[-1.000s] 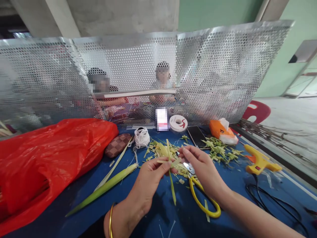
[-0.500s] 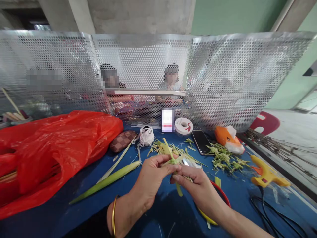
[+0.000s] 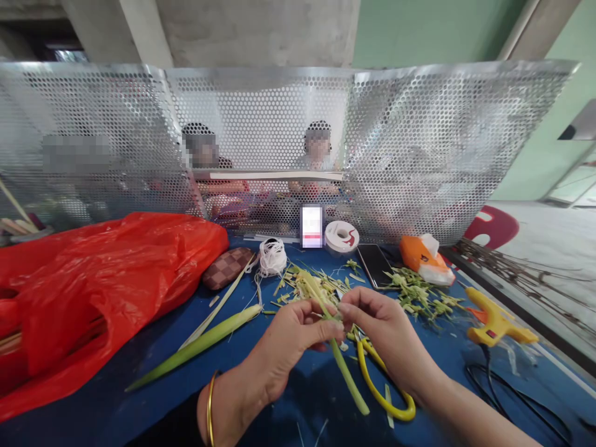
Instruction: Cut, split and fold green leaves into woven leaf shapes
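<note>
Perforated metal sheeting [image 3: 261, 118] stands along the far edge of the blue surface [image 3: 102, 422] where I work, with blurred people [image 3: 317, 164] visible through its holes and a green wall [image 3: 433, 31] behind to the right. From my head camera I see the fingers of my left hand [image 3: 293, 332] pinching a long green leaf strip [image 3: 347, 379] between thumb and forefinger, above the middle of the surface, its lower end slanting toward me and to the right. My right hand [image 3: 379, 316] meets it there, thumb and fingertips drawn together just beside the left thumb; I cannot tell whether they grip the strip itself. On my left wrist sits a gold bangle [image 3: 210, 410].

Just under my right hand lies a pair of yellow-handled scissors [image 3: 404, 413], and beyond my hands is a scatter of pale clippings [image 3: 298, 282]. Toward the left side, a pointed green leaf [image 3: 200, 344] lies near a red plastic bag [image 3: 153, 261]. Nearer the far edge are a checked pouch [image 3: 227, 268], a tangle of white string [image 3: 272, 256], a white spool [image 3: 342, 237], a black phone [image 3: 375, 266] and an orange tissue pack [image 3: 426, 257]. Green sprigs [image 3: 421, 295] are heaped before the pack, and a yellow glue gun [image 3: 498, 320] rests by the right edge.
</note>
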Available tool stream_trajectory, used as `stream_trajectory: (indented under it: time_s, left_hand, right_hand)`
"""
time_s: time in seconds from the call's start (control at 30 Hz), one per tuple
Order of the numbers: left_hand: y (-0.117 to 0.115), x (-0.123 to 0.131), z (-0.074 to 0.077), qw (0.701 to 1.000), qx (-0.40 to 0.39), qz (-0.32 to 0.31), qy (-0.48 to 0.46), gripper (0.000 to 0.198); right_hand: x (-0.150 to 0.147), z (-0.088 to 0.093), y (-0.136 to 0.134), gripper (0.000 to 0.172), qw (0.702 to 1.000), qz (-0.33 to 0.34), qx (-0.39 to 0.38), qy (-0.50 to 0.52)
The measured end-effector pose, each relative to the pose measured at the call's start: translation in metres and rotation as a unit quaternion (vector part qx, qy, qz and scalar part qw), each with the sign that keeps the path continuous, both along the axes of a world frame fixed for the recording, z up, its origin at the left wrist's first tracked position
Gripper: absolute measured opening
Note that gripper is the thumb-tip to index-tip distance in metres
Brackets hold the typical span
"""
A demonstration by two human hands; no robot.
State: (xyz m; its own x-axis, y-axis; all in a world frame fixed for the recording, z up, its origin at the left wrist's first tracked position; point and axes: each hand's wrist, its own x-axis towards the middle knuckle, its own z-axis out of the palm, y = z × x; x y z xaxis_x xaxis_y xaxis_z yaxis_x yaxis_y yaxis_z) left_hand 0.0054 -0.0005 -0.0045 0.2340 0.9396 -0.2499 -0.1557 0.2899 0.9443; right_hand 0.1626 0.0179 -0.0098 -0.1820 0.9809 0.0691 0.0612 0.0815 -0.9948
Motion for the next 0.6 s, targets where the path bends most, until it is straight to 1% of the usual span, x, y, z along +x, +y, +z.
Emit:
stream_trajectory:
  time_s: [0.1,0.2,0.27,0.4,0.6]
  left_hand:
    - [0.001,0.000,-0.005,0.999,-0.009,0.002,0.038,0.020]
    - [0.003,0.000,-0.007,0.998,-0.009,-0.015,0.053,0.015]
    - [0.004,0.000,-0.006,0.998,-0.007,-0.029,0.053,0.012]
    - [0.004,-0.002,-0.005,0.998,-0.003,-0.049,0.045,0.010]
    - [0.006,-0.006,-0.005,0.996,-0.022,-0.068,0.055,0.013]
  right_hand:
    - [0.001,-0.004,0.000,0.018,0.995,-0.013,0.059,-0.076]
    - [0.006,-0.007,0.000,0.017,0.978,-0.036,0.140,-0.152]
    - [0.009,-0.008,0.000,0.017,0.968,-0.051,0.175,-0.174]
    - [0.011,-0.009,-0.001,0.016,0.960,-0.062,0.202,-0.185]
    - [0.010,-0.011,0.000,0.017,0.958,-0.071,0.207,-0.188]
